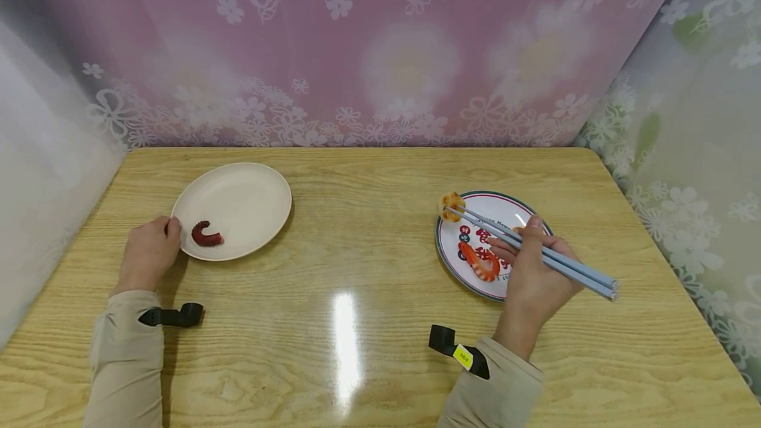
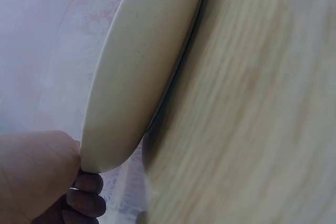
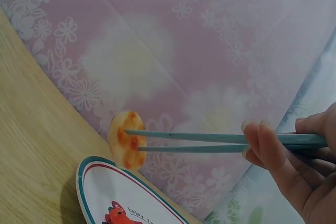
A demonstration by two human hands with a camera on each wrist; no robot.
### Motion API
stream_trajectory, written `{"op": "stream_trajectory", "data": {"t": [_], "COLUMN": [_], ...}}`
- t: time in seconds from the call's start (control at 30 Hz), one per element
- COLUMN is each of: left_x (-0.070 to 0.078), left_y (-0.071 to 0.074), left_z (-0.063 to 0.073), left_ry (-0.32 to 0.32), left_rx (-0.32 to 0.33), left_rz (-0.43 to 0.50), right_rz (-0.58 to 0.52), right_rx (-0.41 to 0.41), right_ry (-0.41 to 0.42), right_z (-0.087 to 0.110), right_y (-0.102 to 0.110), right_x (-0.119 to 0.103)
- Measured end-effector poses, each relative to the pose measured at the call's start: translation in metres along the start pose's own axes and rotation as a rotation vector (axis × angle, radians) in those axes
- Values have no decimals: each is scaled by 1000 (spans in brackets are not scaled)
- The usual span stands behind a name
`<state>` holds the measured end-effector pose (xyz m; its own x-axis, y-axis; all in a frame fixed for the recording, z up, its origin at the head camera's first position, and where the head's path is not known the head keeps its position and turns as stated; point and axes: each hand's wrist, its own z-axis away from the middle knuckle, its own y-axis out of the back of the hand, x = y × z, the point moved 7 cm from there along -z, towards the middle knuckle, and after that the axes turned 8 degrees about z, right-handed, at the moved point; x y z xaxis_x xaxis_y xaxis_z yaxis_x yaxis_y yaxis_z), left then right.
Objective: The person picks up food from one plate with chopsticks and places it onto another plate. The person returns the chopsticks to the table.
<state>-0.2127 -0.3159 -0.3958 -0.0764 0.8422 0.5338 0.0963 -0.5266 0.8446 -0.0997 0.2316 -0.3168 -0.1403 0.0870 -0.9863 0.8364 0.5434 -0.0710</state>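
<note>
My left hand pinches the near-left rim of a cream plate. In the left wrist view, the fingertips curl under the edge of that plate. A dark red toy octopus tentacle lies on it. My right hand grips light blue chopsticks. Their tips hold a round, pale-yellow food piece with orange-brown patches, raised by the upper-left rim of a printed white plate. On that plate lies an orange toy shrimp; something small and orange-brown is mostly hidden behind my hand.
A wooden table carries both plates, with a wide stretch of tabletop between them. Behind it hangs a pink floral curtain, and pale floral cloth covers the right side. Each wrist wears a black camera mount.
</note>
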Motion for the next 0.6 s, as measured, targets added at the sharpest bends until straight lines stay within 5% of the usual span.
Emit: {"op": "stream_trajectory", "data": {"t": [0.6], "left_x": [-2], "left_y": [-1], "left_z": [-1], "left_ry": [-7], "left_rx": [1], "left_rz": [-7], "right_rz": [-152], "right_rx": [-74], "right_ry": [10], "right_z": [8], "right_y": [-19], "right_x": [-1]}}
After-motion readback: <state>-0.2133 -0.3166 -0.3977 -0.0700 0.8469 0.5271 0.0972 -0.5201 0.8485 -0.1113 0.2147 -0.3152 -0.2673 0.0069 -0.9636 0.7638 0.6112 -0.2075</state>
